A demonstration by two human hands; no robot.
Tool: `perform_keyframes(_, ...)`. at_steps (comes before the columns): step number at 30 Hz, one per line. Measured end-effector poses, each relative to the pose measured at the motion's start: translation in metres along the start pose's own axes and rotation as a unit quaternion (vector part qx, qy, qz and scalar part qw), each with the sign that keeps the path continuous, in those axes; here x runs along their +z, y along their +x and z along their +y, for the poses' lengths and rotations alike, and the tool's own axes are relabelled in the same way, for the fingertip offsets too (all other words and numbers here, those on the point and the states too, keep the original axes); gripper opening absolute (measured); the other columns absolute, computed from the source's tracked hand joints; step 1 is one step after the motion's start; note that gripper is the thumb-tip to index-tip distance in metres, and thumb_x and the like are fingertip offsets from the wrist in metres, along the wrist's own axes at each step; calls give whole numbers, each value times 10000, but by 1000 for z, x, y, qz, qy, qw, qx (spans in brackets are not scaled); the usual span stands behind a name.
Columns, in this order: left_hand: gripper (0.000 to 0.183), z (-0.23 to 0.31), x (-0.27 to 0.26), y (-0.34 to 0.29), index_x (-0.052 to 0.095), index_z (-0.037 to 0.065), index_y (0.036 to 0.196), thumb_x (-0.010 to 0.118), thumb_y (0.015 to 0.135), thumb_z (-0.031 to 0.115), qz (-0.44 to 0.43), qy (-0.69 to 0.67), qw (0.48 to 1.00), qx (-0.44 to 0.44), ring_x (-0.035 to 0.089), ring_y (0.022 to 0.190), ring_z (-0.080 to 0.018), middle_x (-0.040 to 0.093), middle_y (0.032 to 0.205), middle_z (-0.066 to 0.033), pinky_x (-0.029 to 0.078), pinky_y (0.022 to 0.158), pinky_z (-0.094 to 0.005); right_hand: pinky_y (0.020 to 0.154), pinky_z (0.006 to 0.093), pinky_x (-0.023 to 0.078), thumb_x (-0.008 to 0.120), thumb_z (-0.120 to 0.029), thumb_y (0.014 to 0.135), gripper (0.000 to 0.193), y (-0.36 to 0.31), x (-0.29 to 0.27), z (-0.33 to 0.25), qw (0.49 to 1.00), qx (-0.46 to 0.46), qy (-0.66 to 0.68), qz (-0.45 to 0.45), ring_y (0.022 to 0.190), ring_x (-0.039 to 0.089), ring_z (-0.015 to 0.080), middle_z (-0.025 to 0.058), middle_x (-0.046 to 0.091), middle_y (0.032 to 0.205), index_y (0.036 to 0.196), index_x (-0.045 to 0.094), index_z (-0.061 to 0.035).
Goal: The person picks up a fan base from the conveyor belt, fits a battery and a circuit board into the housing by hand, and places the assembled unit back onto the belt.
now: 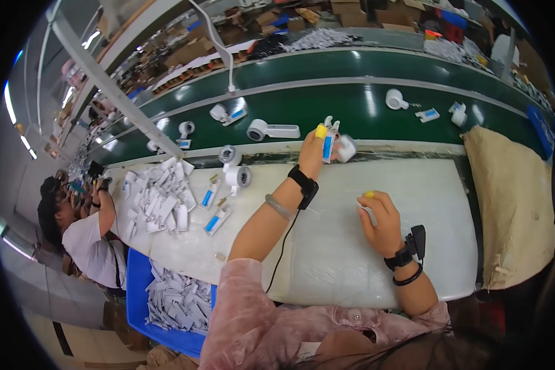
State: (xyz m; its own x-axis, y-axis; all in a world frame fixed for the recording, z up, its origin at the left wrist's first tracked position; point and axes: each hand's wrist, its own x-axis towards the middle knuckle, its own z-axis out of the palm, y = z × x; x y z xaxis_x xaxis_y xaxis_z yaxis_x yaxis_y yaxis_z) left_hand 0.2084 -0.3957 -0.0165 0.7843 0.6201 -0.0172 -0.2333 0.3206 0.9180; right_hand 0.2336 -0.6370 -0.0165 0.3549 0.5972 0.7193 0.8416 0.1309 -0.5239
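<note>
Left hand (313, 148): fingers closed on a white, blue-panelled piece (328, 145) at the far table edge, beside the green conveyor (364, 117). Right hand (381, 223): half-open, empty, above the pale tabletop (333, 259). Left: heaped white parts (163, 197); nearer, a blue bin (134, 280) holding white strips (179, 302).

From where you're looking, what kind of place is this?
Probably a factory with an assembly line. There's a long green belt with white gadgets on it, a blue bin full of white pieces, and another worker over on the left.
</note>
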Motion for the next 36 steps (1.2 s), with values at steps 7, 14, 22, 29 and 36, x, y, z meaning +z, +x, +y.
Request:
perform_keyframes(7, 589, 21, -90, -79, 428, 4, 1368, 665, 846, 138, 72, 411, 895, 157, 501, 1159, -273, 512, 1292, -132, 436, 942, -363, 722, 300, 520, 632, 47, 823, 221, -5, -3, 1, 995, 59, 47, -69, 792, 646, 216, 143, 575, 1097, 1036, 620, -14)
perform_keyframes(14, 579, 64, -206, -190, 489, -15, 1301, 710, 797, 164, 277, 744, 592, 140, 555, 1112, -343, 575, 1197, -216, 460, 918, -386, 707, 292, 531, 628, 34, 832, 197, -8, 4, 1, 990, 54, 66, -113, 777, 650, 221, 136, 571, 1098, 1022, 623, -18)
perform_keyframes(22, 462, 55, -193, -189, 550, 29, 1146, 710, 728, 141, 239, 750, 617, 1, 592, 907, -407, 618, 1011, -213, 489, 791, -467, 700, 292, 531, 633, 23, 836, 177, -10, 7, 2, 986, 63, 79, -134, 785, 648, 225, 132, 581, 1076, 1006, 624, -22)
perform_keyframes(29, 459, 41, -110, -160, 532, 21, 1172, 693, 761, 148, 73, 664, 741, 60, 604, 958, -394, 629, 1036, -214, 495, 818, -437, 696, 299, 526, 627, 2, 851, 205, -8, -1, -4, 981, 86, 75, -155, 823, 640, 216, 120, 590, 1064, 1052, 619, -37)
perform_keyframes(36, 423, 16, -10, -142, 513, 44, 1209, 634, 826, 178, -339, 544, 766, 49, 614, 891, -384, 615, 1063, -209, 491, 773, -421, 899, 390, 461, 635, 45, 756, 366, -1, -3, 2, 990, 30, -19, -134, 1106, 551, 307, 97, 582, 1117, 1093, 616, -97)
